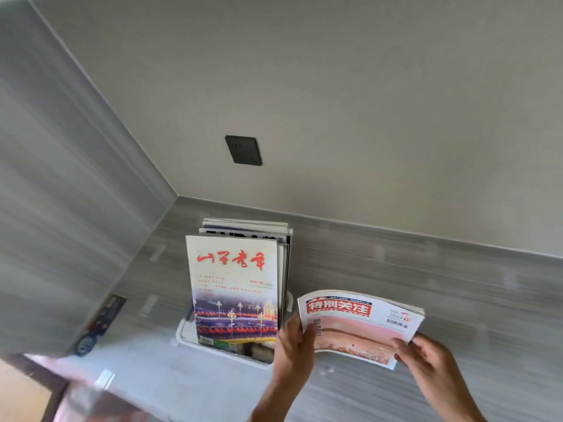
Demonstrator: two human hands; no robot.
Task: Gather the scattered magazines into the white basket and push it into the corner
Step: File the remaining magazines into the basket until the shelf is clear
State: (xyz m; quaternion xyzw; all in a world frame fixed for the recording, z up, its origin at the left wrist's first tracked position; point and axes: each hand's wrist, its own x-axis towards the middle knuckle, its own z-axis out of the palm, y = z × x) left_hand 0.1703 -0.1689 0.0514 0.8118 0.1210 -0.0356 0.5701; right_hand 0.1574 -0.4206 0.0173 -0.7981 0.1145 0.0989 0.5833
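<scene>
Two hands, left [294, 342] and right [422, 354], grasp a pink magazine [361, 325] just right of the white basket [189, 330], where several magazines [236, 287] stand upright.

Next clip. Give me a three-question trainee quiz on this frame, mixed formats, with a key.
1. True or false: the white basket is empty.
2. Which hands hold the pink magazine? A) left hand only B) right hand only C) both
3. Fill in: the dark socket is on the ___.

Key: 1 false, magazines stand in it; 2 C; 3 wall.
</scene>
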